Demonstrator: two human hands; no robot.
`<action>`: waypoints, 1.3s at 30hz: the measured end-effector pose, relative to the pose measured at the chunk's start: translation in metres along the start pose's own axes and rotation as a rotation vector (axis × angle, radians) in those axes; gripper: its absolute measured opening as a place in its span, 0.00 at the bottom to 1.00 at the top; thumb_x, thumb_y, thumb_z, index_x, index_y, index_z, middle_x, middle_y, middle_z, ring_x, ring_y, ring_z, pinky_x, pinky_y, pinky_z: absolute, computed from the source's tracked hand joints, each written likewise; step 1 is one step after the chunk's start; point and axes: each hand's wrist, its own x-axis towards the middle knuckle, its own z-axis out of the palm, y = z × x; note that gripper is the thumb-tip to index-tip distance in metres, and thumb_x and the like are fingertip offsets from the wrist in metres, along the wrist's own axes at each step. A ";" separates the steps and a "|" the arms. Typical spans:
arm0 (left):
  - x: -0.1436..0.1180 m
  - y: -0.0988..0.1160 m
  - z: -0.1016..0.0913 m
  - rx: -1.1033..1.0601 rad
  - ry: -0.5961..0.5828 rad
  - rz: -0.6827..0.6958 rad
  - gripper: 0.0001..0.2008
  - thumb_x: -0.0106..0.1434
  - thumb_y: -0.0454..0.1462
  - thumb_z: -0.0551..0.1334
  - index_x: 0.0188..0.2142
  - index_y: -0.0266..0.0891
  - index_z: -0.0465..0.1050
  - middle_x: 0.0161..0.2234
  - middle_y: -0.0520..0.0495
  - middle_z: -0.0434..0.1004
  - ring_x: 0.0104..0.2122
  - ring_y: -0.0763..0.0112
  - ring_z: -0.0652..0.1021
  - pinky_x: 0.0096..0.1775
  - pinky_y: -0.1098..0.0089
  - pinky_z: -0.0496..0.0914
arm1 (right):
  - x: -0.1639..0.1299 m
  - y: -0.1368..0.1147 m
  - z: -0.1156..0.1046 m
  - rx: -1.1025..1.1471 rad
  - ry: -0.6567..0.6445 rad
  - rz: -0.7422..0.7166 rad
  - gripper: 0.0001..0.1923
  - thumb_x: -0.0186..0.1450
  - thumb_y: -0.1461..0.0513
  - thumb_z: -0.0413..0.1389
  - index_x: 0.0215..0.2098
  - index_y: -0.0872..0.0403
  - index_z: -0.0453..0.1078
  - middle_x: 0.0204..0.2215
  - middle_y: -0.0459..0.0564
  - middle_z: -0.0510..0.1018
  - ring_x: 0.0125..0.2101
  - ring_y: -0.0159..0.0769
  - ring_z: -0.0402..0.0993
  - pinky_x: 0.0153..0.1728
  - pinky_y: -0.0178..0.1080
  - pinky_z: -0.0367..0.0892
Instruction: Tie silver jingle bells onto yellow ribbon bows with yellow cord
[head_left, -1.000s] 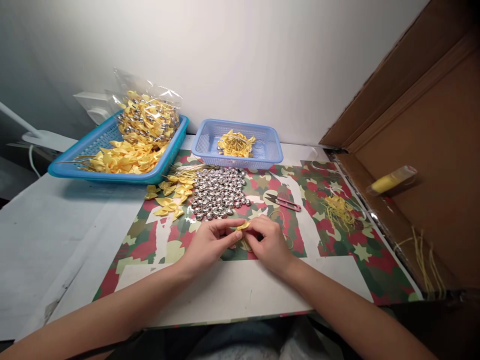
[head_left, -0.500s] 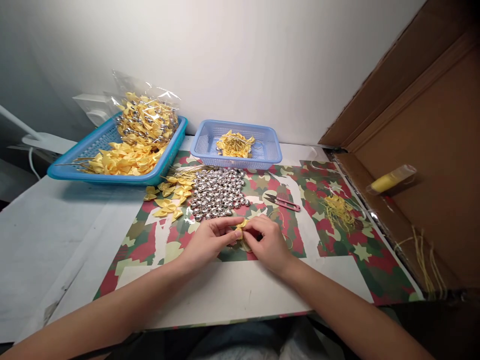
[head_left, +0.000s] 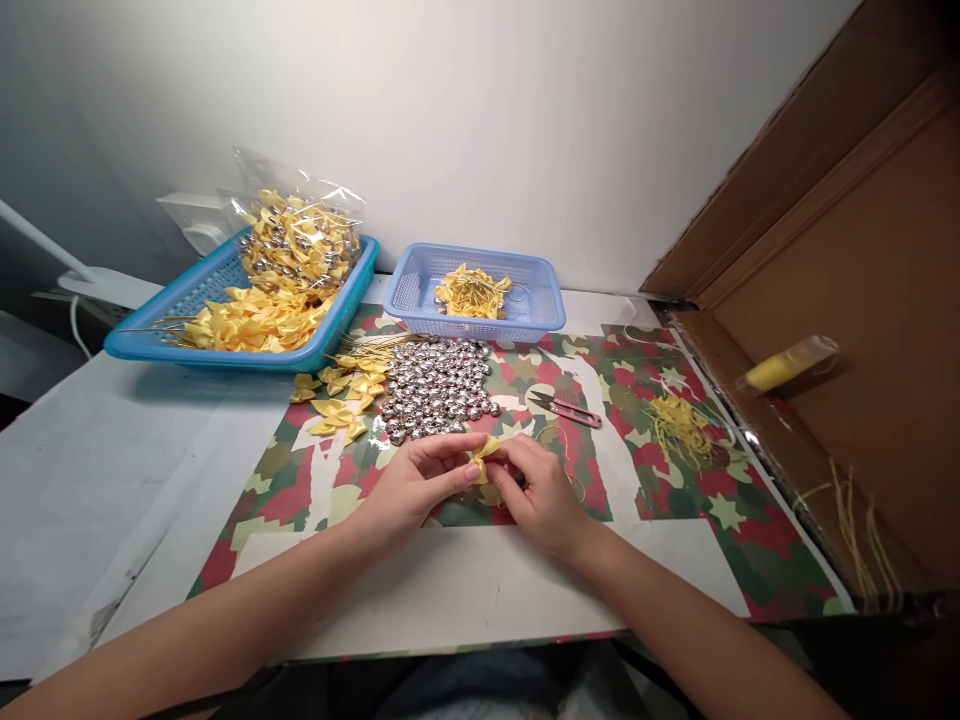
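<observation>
Landmark: heap of small shiny silver metal bells point(head_left: 439, 388), on the counter's patterned mat.
Left hand point(head_left: 411, 487): just in front of the bell heap, fingers point(head_left: 459, 473) closed in a pinch on one end of a small yellow satin ribbon bow point(head_left: 484, 452).
Right hand point(head_left: 541, 492): in front of the bell heap and a little to its right, fingers curled shut on the bow's other end; whether a bell or thread also sits in the grip, cannot tell.
Bow: lifted just off the mat between both hands, close to the near edge of the heap.
Done, by the look of things: clear plastic bag of yellow bows with silver bells point(head_left: 300, 243) in the large turquoise plastic basket point(head_left: 153, 339), behind and left of the heap, beside loose yellow bows point(head_left: 251, 322).
Left, by the look of things: most of the bell heap, plus a scatter of plain yellow bows point(head_left: 339, 395) touching the heap's left side.
Behind the heap: small pale-blue plastic basket point(head_left: 543, 304) with a tangle of yellow thread loops.
Right of the heap: pink-handled thread snips point(head_left: 566, 405); farther right, yellow thread offcuts point(head_left: 679, 425).
Surface: white counter point(head_left: 97, 460) under a red, green and white camouflage-print mat point(head_left: 660, 520).
Room: plain white wall behind; brown cardboard panel point(head_left: 877, 250) on the right, with a yellow-filled clear tube point(head_left: 784, 365).
</observation>
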 end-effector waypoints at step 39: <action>-0.005 0.019 0.006 -0.406 -0.078 -0.110 0.17 0.44 0.32 0.76 0.36 0.44 0.82 0.37 0.50 0.84 0.35 0.71 0.82 0.39 0.75 0.77 | -0.001 -0.003 -0.003 0.147 0.175 -0.248 0.08 0.65 0.68 0.54 0.40 0.54 0.73 0.26 0.48 0.78 0.27 0.32 0.71 0.30 0.37 0.68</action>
